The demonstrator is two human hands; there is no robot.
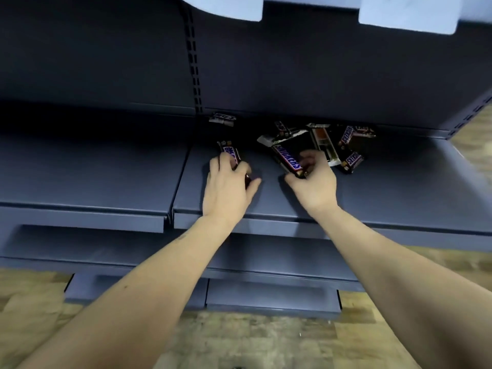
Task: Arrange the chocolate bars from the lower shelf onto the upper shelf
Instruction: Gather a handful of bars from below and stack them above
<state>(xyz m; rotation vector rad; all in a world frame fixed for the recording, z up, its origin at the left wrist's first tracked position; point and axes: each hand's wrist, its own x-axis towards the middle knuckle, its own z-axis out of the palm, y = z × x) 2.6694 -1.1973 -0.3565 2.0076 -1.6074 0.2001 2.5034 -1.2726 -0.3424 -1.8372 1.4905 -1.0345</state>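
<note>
Several Snickers bars lie in a loose pile (343, 145) at the back of a dark blue shelf (386, 193). My left hand (226, 190) grips one bar (231, 153) by its near end, left of the pile. My right hand (312, 182) holds another bar (287, 157) at the pile's front edge, fingers curled round its near end. A single bar (223, 119) lies apart against the back wall. The underside of the shelf above (407, 14) shows at the top of the view.
A second shelf panel (85, 177) adjoins on the left. A slotted upright (193, 62) runs up the back wall. Lower shelves (271, 296) stick out below, above a wood-pattern floor (239, 342).
</note>
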